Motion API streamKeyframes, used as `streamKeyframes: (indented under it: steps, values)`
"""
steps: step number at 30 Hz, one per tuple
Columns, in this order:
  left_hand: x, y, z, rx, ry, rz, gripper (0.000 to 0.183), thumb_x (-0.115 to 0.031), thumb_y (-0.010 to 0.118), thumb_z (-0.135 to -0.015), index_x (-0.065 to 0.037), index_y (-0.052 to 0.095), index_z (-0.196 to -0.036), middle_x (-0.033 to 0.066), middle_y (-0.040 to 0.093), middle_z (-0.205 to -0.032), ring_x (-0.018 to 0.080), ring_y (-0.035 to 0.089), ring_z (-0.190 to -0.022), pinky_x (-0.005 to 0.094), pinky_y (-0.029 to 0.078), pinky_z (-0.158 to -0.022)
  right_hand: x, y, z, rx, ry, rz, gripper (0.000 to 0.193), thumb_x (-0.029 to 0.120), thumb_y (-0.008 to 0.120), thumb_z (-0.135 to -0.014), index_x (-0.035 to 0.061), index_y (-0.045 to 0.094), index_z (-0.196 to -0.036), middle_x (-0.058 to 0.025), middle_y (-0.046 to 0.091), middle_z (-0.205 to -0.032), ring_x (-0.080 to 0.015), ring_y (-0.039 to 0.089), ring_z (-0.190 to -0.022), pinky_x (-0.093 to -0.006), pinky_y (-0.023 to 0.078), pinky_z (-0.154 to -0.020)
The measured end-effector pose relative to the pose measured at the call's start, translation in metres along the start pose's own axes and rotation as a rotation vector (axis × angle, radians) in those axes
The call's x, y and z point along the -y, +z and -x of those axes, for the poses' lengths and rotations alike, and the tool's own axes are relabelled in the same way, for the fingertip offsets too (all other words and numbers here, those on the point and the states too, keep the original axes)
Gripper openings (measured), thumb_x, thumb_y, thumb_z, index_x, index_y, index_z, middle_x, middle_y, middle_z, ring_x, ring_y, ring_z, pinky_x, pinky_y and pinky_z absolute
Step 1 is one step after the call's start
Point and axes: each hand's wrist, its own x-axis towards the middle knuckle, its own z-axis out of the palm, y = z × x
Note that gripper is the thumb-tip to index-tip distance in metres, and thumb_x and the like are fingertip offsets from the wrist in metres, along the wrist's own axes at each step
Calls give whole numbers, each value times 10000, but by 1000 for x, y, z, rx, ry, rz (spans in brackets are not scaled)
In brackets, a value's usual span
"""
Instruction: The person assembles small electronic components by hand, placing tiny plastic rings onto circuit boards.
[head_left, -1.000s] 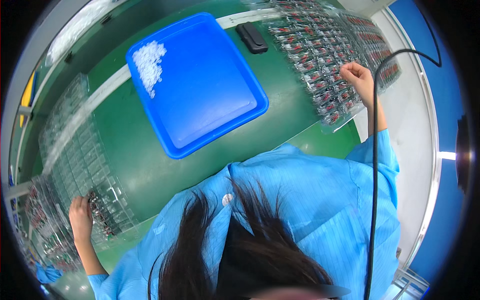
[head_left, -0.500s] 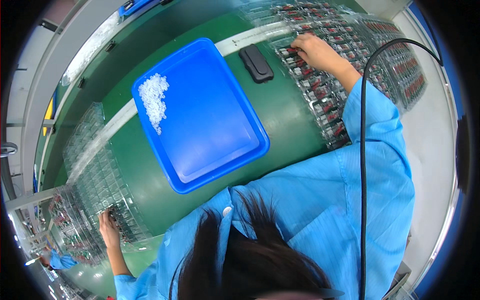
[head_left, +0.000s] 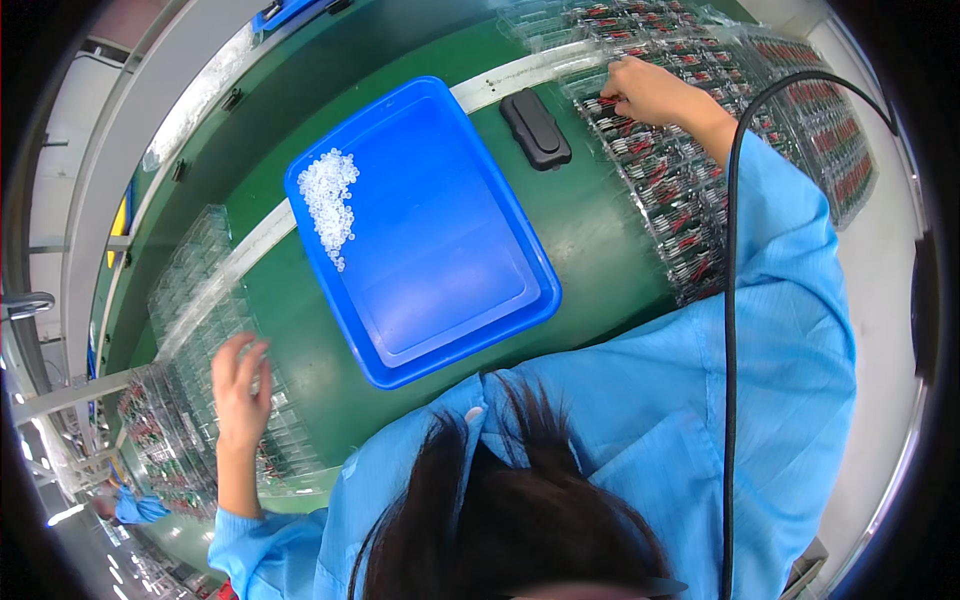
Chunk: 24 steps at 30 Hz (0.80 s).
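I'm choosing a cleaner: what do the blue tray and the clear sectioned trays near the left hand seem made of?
Blue tray: probably plastic, glossy, from its rounded rim and soft reflections. Clear sectioned trays: likely thin, shiny plastic; green bench shows through.

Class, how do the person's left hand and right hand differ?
The left hand has its fingers spread; the right hand has them bent together. The left hand shows over a clear tray; the right hand is at rows of small parts. The left hand looks blurred; the right hand looks sharper. Both are bare.
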Motion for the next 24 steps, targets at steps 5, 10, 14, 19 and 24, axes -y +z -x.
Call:
streamKeyframes:
  steps: [5, 10, 14, 19, 24]
  values:
    - [-40, 19, -73, 16, 322, 99, 326, 22, 739, -773, -44, 695, -1089, 142, 644, -1188, 353, 627, -1111, 457, 506, -962, -3, -11, -18, 115, 126, -101, 300, 148, 845, -712, 66, 778, -993, -141, 740, -946, -343, 703, -1017, -439, 572, -884]
    - [-79, 25, -113, -2, 564, 244, 321, -15, 745, -747, -36, 698, -1064, 111, 657, -1132, 301, 649, -1031, 423, 516, -927, -11, -11, -5, 110, 152, -145, 346, 171, 860, -748, 100, 778, -1076, -129, 705, -1067, -336, 662, -1103, -440, 540, -940]
    - [-90, 42, -124, -8, 629, 303, 250, -52, 727, -771, -42, 721, -1021, 96, 668, -1078, 272, 652, -975, 390, 515, -897, 1, -25, -29, 302, 247, -53, 403, 169, 891, -715, 103, 778, -1096, -145, 704, -1134, -339, 664, -1111, -439, 539, -942]
    - [-89, 44, -111, 38, 651, 338, 243, -45, 729, -772, -41, 728, -1015, 88, 668, -1058, 264, 650, -933, 387, 517, -869, -9, -25, -38, 477, 312, -90, 405, 145, 891, -705, 79, 769, -1085, -148, 631, -1181, -345, 582, -1215, -454, 484, -1023]
    - [-65, 48, -91, 47, 516, 366, 250, -39, 745, -768, -43, 727, -1018, 93, 680, -1058, 264, 660, -967, 384, 524, -872, -19, -22, 11, -38, -49, -114, 260, 95, 761, -829, 36, 675, -1067, -153, 617, -1086, -350, 585, -1140, -468, 481, -975]
